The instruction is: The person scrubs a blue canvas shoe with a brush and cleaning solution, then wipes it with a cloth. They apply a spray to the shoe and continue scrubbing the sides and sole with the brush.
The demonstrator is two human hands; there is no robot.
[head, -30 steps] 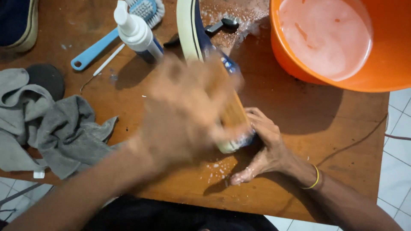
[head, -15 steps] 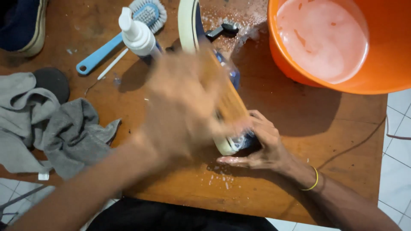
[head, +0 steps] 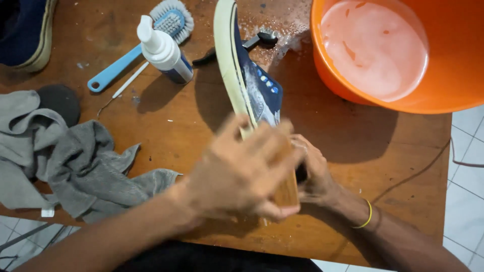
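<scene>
A navy sneaker [head: 248, 75] with a cream sole lies on its side on the wooden table [head: 171, 121], soapy along its upper. My left hand [head: 242, 171], blurred by motion, grips a wooden-backed brush [head: 287, 189] pressed against the heel end of the sneaker. My right hand [head: 315, 171] holds the sneaker's heel from the right side; a yellow band sits on that wrist. Much of the heel is hidden behind both hands.
An orange basin [head: 403, 55] of soapy water stands at the back right. A white pump bottle [head: 164, 50], a blue-handled brush [head: 146, 40] and a black tool [head: 257, 40] lie behind the sneaker. A grey cloth [head: 65, 161] and a dark round pad [head: 60, 100] lie left. Another navy shoe [head: 25, 30] sits far left.
My left hand with the brush has slid back toward the sneaker's heel, uncovering the middle of the upper. My right hand has stayed on the heel.
</scene>
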